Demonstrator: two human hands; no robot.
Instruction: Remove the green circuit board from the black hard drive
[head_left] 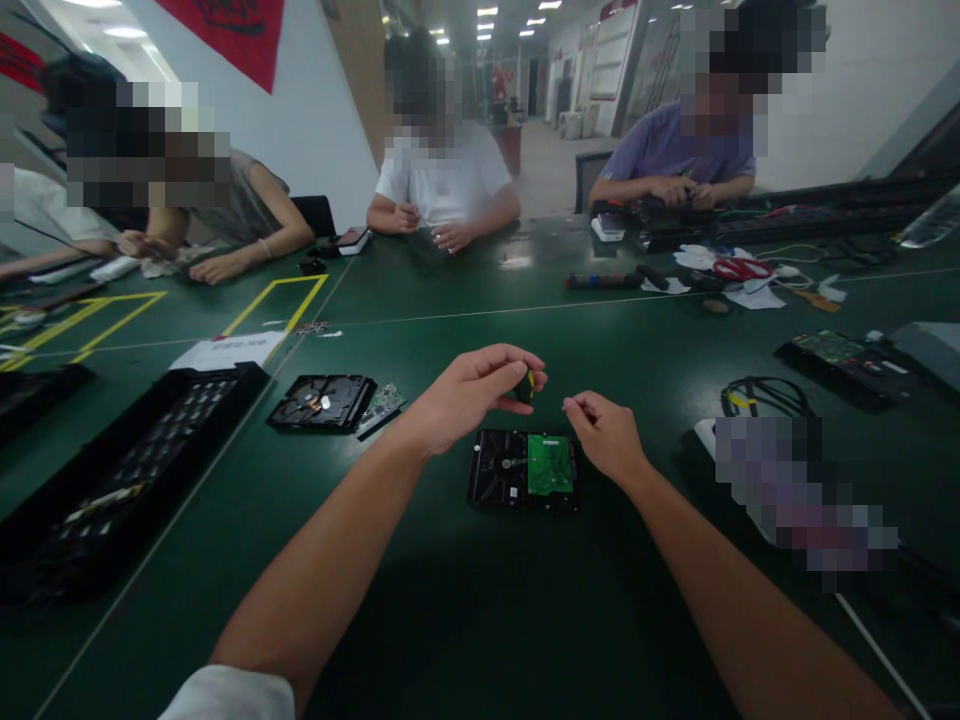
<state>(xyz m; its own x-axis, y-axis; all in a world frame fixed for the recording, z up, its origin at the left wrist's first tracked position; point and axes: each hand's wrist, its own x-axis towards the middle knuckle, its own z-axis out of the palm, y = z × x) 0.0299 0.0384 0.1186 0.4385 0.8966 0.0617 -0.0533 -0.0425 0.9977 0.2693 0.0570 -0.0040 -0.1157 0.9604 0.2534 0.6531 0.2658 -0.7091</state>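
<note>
Two hands: your left hand [480, 395] clamps a small dark piece [525, 386]; your right hand [609, 437] is pinched together, on what is unclear.
Hard drive [499, 468]: on the desk [450, 600] just below both hands, its green board [550, 465] apparently not yet off.

Dim, soft picture lit by ceiling lamps [487, 22] behind; glare on the table [517, 262], edges bowed.

matt green table [450, 620], glossy circuit board [550, 465]

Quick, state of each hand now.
Left hand: shut on a small dark object.
Right hand: fingers pinched together; contents cannot be told.
</note>
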